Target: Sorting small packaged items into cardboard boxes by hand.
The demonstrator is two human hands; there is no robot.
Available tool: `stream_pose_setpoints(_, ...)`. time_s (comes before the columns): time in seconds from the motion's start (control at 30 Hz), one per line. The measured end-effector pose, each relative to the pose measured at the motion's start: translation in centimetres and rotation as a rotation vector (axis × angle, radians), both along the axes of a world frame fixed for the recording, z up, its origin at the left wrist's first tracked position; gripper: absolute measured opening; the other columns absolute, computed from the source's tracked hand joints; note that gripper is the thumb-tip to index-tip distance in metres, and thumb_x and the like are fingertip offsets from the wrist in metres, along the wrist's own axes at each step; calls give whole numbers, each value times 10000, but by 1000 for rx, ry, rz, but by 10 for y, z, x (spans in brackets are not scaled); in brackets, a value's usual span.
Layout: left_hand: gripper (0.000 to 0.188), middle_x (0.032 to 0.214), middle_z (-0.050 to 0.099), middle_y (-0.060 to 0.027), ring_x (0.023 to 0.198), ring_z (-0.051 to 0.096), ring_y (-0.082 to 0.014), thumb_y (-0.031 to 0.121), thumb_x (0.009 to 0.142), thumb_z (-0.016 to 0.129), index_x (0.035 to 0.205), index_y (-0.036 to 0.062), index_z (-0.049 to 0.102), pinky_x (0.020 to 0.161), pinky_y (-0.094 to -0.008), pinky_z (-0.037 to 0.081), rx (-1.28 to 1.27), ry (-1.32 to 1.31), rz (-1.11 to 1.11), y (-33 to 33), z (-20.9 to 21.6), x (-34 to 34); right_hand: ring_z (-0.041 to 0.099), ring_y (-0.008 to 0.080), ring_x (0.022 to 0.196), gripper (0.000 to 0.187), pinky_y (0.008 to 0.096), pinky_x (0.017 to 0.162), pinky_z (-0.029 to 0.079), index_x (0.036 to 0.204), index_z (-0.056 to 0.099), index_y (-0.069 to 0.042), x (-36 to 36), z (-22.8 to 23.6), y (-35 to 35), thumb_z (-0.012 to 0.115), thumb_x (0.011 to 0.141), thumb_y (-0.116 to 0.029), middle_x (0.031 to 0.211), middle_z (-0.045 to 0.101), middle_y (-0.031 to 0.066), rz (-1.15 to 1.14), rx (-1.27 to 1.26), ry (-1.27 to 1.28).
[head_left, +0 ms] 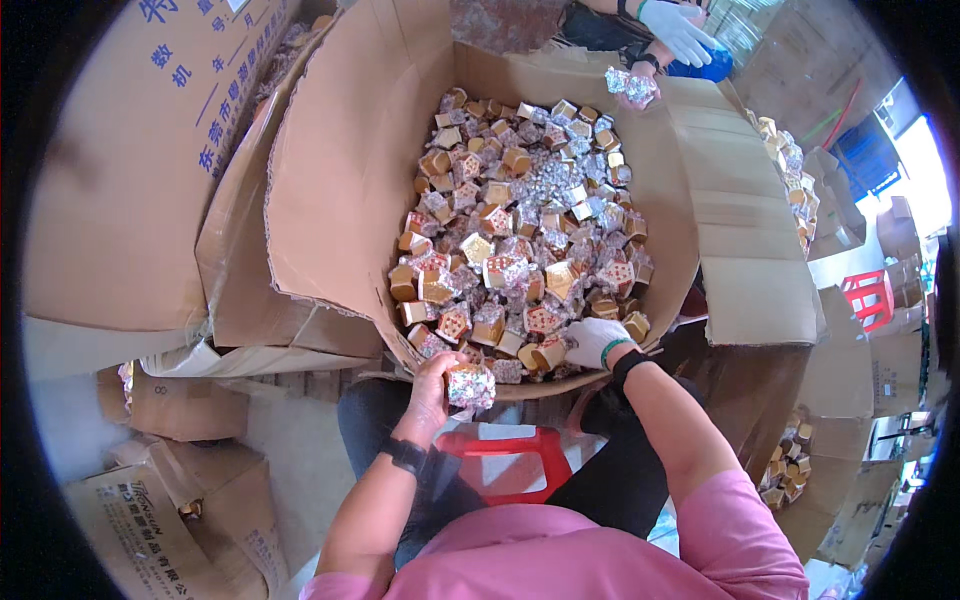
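Note:
My left hand point(430, 397), bare with a dark wristband, is closed round a small block point(470, 386) in clear, shiny plastic wrap with red and white showing through. It is just outside the near edge of a big cardboard box point(345, 150). My right hand point(596, 343), in a white glove, reaches inside at the near right corner. Its fingers are bunched against a small tan house-shaped block point(549, 354); the fingertips are partly hidden. Heaped in the box are several similar house-shaped blocks point(478, 248), tan and gold, some with red patterns, many loosely wrapped in clear plastic.
Across the box, another person's gloved hand point(680, 32) and bare hand point(640, 92) hold a shiny wrapped piece. A flap point(745, 210) folds out on the right. Large cartons point(120, 200) stand at left. A red stool point(508, 465) is below; more blocks point(787, 468) lie lower right.

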State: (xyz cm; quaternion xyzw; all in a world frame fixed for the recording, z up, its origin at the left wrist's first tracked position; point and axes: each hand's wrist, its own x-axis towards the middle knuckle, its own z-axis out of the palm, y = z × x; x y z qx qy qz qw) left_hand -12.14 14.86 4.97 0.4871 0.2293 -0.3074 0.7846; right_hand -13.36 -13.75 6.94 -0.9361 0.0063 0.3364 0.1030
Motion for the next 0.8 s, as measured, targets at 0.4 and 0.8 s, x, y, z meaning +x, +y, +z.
stream_pose_setpoints(0.4,144,782,568,-49,721,586,-179,131,737,518,810,26,584,660,-315,497,-104,82,34,4,5,3,595,253,939,390,381,751,480,1069,545,-96,13,-1,19,632,695,-164,949,623,101,420,-189,-79)
stream_pose_setpoints(0.8,211,805,557,-69,723,571,-174,41,722,476,922,6,534,683,-307,490,-115,-7,-156,3,22,8,516,92,642,406,241,573,438,974,559,-17,13,17,-14,593,790,-377,755,535,17,-757,819,-12)
